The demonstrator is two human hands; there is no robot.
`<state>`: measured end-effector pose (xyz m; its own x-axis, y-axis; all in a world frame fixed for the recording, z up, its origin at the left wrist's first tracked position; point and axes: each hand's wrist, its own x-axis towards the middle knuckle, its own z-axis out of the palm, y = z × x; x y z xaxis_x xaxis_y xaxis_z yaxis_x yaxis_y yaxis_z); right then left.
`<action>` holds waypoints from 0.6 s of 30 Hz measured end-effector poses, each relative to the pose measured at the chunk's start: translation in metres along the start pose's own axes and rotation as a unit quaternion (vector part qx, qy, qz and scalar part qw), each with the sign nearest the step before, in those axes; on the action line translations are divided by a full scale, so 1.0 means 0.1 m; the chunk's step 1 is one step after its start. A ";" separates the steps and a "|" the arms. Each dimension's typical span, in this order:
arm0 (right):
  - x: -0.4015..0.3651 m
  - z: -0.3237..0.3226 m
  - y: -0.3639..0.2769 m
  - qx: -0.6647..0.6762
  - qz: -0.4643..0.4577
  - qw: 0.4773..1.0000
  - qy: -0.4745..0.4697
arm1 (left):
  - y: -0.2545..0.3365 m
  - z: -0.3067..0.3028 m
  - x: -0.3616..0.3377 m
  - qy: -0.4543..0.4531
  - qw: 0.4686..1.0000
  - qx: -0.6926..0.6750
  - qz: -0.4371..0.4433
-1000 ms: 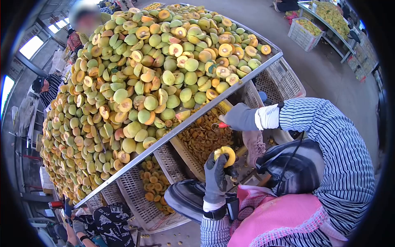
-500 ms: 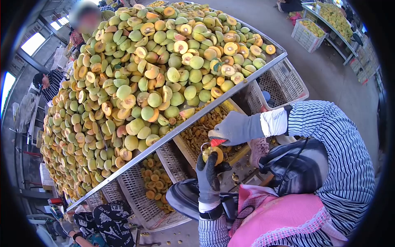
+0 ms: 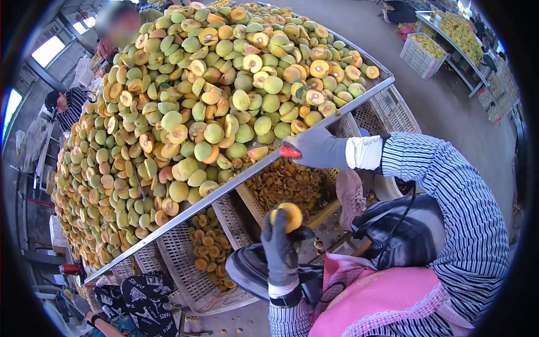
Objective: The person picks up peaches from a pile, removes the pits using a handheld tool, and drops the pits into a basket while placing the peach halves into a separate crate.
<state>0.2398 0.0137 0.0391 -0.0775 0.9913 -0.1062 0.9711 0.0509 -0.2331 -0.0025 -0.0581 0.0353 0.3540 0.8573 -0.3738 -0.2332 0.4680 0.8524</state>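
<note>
My gloved left hand (image 3: 281, 247) holds a halved yellow fruit (image 3: 290, 217) between thumb and fingers, above my lap. Wrapped round a red-handled tool (image 3: 289, 152), my gloved right hand (image 3: 320, 148) is at the metal edge of the table (image 3: 247, 172). The tool's working end cannot be made out. Heaped on the table is a large pile of green and orange fruit (image 3: 185, 112), many cut in half. Below the edge, a yellow crate (image 3: 319, 218) contains small orange-brown pieces (image 3: 286, 188).
A white crate (image 3: 191, 281) with fruit halves stands under the table at left. Another crate (image 3: 396, 109) is at right. Co-workers (image 3: 70, 106) are along the far left side, and one (image 3: 140, 306) sits at lower left. A second fruit table (image 3: 460, 39) stands at back right.
My right hand has moved up and away from the fruit, taking the red-handled tool to the table edge. My left hand still holds the fruit, slightly turned.
</note>
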 end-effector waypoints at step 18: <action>0.57 -0.17 -0.77 0.262 -0.065 0.958 0.092 | 0.38 -0.40 0.67 -0.013 0.973 -0.211 0.095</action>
<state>0.1645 0.0684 0.0678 -0.1026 0.9877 0.1183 0.7055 0.1561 -0.6913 -0.0236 0.0255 0.0280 0.2892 0.9338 -0.2108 -0.6457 0.3529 0.6772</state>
